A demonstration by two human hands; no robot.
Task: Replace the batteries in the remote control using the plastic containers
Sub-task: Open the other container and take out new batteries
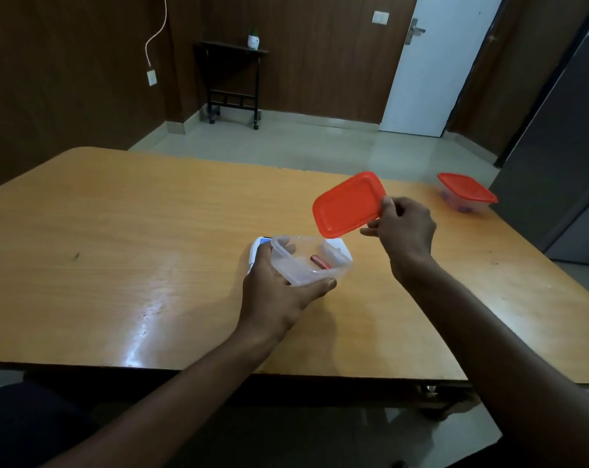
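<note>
Here, near to far:

Left hand (pixel 276 292): gripped the tub (pixel 311 260) from the near side, thumb along its front wall, fingers curled round the far left corner.

Tub: clear, lidless, held just above or on the table (pixel 117 248); which, I could not tell.

Battery (pixel 320 262): a reddish cell lay inside the tub, on its floor, toward the right half.

Remote (pixel 257 249): white, lay on the table right behind the tub; the tub and the left fingers hid most of it, so only its left end and a pale patch past the right rim showed.

Right hand (pixel 402 226): pinched the lid (pixel 348 204) by its right edge, thumb on top, fingers curled beneath.

Lid: orange, tilted in the air, above and just right of the tub, its low corner close over the far rim.

Table: tan wood, glossy, with light glare toward the near left.

Second tub (pixel 465 192): clear, orange lid on, stood well apart at the far right edge.

Beyond: a dark side table (pixel 232 79) on wheels against the brown wall, a small white pot (pixel 253 40) on it; a white door (pixel 434 69) to the right.
</note>
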